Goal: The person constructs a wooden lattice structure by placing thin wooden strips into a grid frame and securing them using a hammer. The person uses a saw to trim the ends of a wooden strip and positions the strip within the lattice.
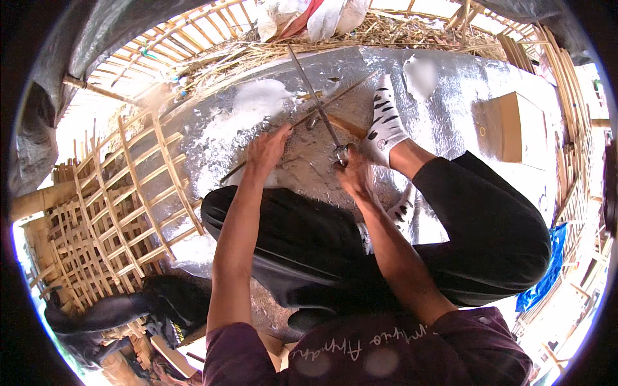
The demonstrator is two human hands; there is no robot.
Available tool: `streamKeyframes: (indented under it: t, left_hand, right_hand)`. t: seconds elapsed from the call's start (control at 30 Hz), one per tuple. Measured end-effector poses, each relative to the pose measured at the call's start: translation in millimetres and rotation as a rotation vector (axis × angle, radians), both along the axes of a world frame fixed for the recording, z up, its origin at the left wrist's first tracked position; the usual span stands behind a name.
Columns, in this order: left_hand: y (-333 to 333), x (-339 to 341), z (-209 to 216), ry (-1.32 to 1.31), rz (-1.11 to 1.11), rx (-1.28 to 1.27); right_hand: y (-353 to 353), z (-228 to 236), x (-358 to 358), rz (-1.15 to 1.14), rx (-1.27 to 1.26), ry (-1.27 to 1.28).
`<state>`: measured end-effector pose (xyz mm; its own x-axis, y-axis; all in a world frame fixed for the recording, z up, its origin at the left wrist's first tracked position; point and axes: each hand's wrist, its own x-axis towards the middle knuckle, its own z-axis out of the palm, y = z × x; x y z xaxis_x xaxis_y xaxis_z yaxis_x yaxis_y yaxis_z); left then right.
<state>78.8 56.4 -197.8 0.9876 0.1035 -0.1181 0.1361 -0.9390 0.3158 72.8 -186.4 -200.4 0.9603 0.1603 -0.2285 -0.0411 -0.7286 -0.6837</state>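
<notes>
My left hand [268, 152] is closed round a thin dark rod [344, 92], which slants from near my left knee up toward the far right. In my right hand [355, 172] is the handle end of a long, straight metal tool that looks like a hacksaw [304, 74], with a shiny fitting just above the fingers. The tool points away to the far left and crosses over the rod. Beneath the crossing, a short piece of wood [348, 126] lies beside my foot in a spotted white sock [384, 116]. Whether the tool touches the rod, I cannot tell.
A silvery sheet [450, 128] covers the ground. Bamboo lattice [138, 199] stands at the left, and a cardboard box [501, 128] at the right. Straw [412, 32] lies along the far edge. Blue plastic [544, 273] and dark bags [174, 299] sit nearer me.
</notes>
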Motion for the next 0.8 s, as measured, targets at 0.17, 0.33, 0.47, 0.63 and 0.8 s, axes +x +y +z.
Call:
streamKeyframes:
  t: [0.17,0.33,0.47,0.63,0.8]
  left_hand:
    - [-9.0,5.0,9.9,0.194,0.055,-0.024]
    - [-11.3,-0.6,15.8,0.148,0.075,-0.015]
    - [-11.9,3.3,-10.4,0.004,0.053,-0.046]
    - [9.2,-0.5,-43.4,-0.127,0.032,-0.065]
    - [-4.8,14.1,-46.0,-0.160,-0.045,-0.138]
  right_hand:
    - [1.1,-8.2,-5.9,-0.047,-0.016,0.020]
    - [13.2,17.3,-7.6,-0.092,-0.055,0.102]
    - [11.7,10.8,-6.7,-0.121,-0.105,0.071]
    - [17.7,10.3,-7.8,-0.091,-0.064,0.087]
    - [3.6,-53.9,2.6,-0.137,0.087,-0.199]
